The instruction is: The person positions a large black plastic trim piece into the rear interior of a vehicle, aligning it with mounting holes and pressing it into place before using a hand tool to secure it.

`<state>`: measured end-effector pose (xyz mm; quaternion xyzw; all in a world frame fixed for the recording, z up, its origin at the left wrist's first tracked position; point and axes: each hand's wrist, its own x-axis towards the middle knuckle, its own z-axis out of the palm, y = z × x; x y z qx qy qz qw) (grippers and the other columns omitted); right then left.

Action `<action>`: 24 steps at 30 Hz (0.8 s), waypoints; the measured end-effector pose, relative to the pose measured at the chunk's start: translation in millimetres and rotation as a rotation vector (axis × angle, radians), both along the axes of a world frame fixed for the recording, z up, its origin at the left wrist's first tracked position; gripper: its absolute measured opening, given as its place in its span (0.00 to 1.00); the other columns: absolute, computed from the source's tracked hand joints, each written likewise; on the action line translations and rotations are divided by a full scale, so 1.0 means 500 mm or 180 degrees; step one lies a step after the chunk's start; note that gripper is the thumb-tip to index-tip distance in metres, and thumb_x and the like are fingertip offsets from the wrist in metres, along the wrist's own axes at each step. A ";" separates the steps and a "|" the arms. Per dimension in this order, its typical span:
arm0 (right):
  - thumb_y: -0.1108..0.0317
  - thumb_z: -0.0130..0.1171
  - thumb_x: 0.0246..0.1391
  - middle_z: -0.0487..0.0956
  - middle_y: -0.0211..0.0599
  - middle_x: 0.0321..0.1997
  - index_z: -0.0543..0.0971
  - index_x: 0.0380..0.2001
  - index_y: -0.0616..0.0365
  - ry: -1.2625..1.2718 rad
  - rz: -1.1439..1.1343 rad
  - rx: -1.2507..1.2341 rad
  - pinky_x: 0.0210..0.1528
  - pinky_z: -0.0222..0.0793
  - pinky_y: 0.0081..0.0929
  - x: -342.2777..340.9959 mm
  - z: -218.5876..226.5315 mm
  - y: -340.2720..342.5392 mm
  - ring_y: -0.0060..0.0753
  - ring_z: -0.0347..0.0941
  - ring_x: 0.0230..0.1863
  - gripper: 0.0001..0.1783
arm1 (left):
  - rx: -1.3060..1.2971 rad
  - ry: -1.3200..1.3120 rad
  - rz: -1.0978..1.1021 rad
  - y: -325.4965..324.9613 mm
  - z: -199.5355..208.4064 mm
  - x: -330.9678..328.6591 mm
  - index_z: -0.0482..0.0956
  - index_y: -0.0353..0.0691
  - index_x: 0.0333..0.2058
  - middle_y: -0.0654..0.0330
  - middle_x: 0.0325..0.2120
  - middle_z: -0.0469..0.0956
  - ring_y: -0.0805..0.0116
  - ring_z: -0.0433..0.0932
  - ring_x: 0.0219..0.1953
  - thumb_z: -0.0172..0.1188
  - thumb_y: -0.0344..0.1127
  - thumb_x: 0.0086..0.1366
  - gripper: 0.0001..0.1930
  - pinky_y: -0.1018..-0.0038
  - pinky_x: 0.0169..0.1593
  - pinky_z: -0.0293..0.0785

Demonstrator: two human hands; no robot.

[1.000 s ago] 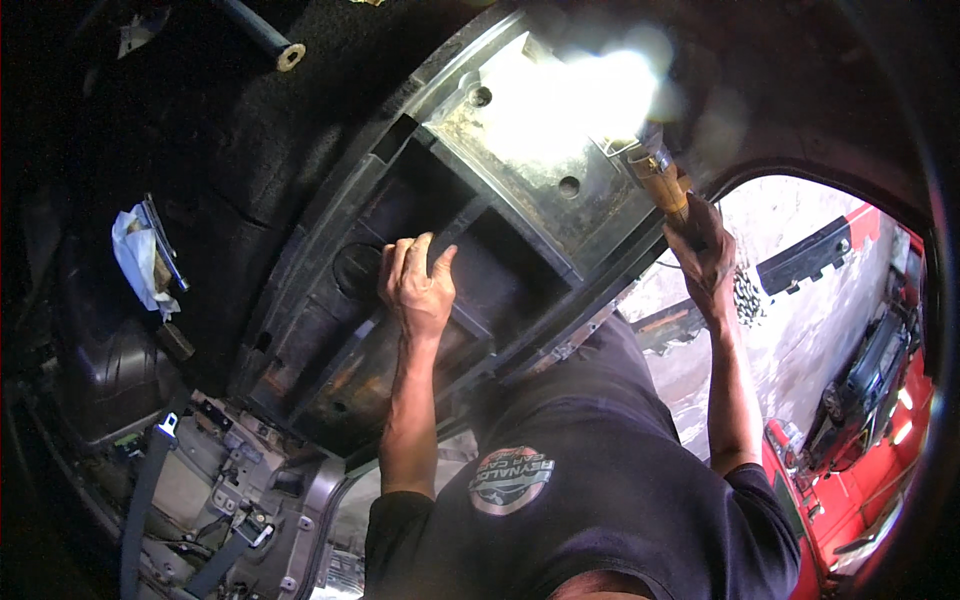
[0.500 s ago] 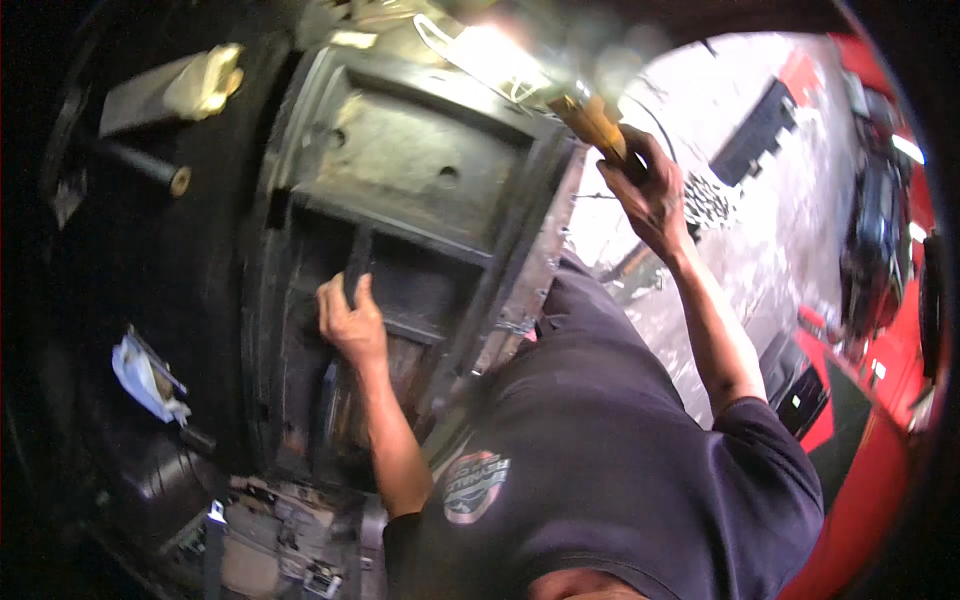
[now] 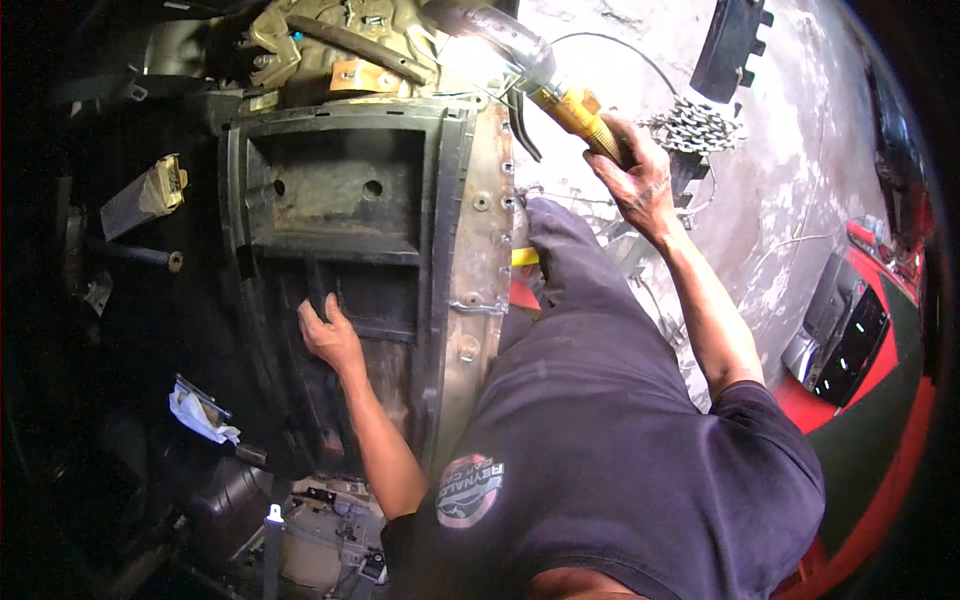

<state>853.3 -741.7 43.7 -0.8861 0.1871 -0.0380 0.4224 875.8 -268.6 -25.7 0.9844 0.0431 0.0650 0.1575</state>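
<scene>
My right hand [image 3: 640,185] is closed around the yellow handle of a work lamp [image 3: 575,110]. The lamp's head is lit, and its light falls at the top of the view. Below and to the left, my left hand [image 3: 335,340] is over a black molded panel [image 3: 335,250] with recessed compartments. Its thumb and fingers are apart beside a dark upright ridge in the lower recess. I make out nothing in its grasp, though its underside is hidden. Two round holes show in the panel's upper recess.
Bare metal edging [image 3: 480,240] with bolts runs along the panel's right side. On the floor at the right lie a heap of chain [image 3: 700,125] and a black notched part [image 3: 730,50]. A carton [image 3: 145,195] and a pale blue cloth [image 3: 200,412] are at the left.
The view has turned, and the panel now looks more upright. The lamp remains in my right hand, with more floor and metal parts visible. My left hand stays over the lower recess.
</scene>
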 end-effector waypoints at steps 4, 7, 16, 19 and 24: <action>0.63 0.65 0.55 0.82 0.50 0.46 0.72 0.59 0.53 -0.0052 -0.0027 0.0069 0.49 0.76 0.36 -0.013 0.007 -0.012 0.47 0.82 0.47 0.28 | 0.0131 0.0082 0.0038 -0.003 -0.002 -0.001 0.74 0.28 0.47 0.39 0.39 0.78 0.37 0.76 0.44 0.64 0.42 0.64 0.22 0.52 0.46 0.71; 0.62 0.65 0.55 0.82 0.50 0.45 0.73 0.58 0.52 -0.0148 -0.0006 0.0047 0.48 0.76 0.36 -0.020 0.010 -0.023 0.47 0.82 0.46 0.27 | 0.0132 0.0130 0.0031 -0.006 -0.004 0.001 0.74 0.29 0.48 0.38 0.40 0.78 0.37 0.76 0.44 0.64 0.43 0.64 0.22 0.52 0.46 0.71; 0.67 0.65 0.57 0.79 0.42 0.52 0.71 0.60 0.58 -0.0256 0.0143 0.0726 0.55 0.71 0.31 -0.009 0.104 0.054 0.33 0.76 0.51 0.28 | 0.0052 0.0176 0.0117 0.007 0.001 0.000 0.76 0.35 0.47 0.42 0.39 0.80 0.38 0.77 0.44 0.65 0.44 0.63 0.21 0.51 0.46 0.72; 0.68 0.63 0.59 0.79 0.44 0.51 0.69 0.61 0.64 -0.0057 0.0458 0.1616 0.52 0.74 0.29 -0.010 0.122 0.100 0.31 0.76 0.50 0.28 | -0.0246 0.0170 0.0102 0.010 0.021 0.012 0.75 0.36 0.50 0.42 0.41 0.79 0.39 0.77 0.45 0.66 0.41 0.61 0.22 0.52 0.48 0.73; 0.67 0.66 0.57 0.79 0.43 0.47 0.69 0.59 0.69 0.0363 0.1400 0.2137 0.39 0.73 0.23 -0.024 0.153 0.250 0.25 0.75 0.40 0.30 | -0.0813 -0.0608 0.0277 -0.010 0.057 -0.029 0.73 0.36 0.57 0.44 0.56 0.71 0.42 0.68 0.59 0.69 0.33 0.58 0.28 0.54 0.62 0.64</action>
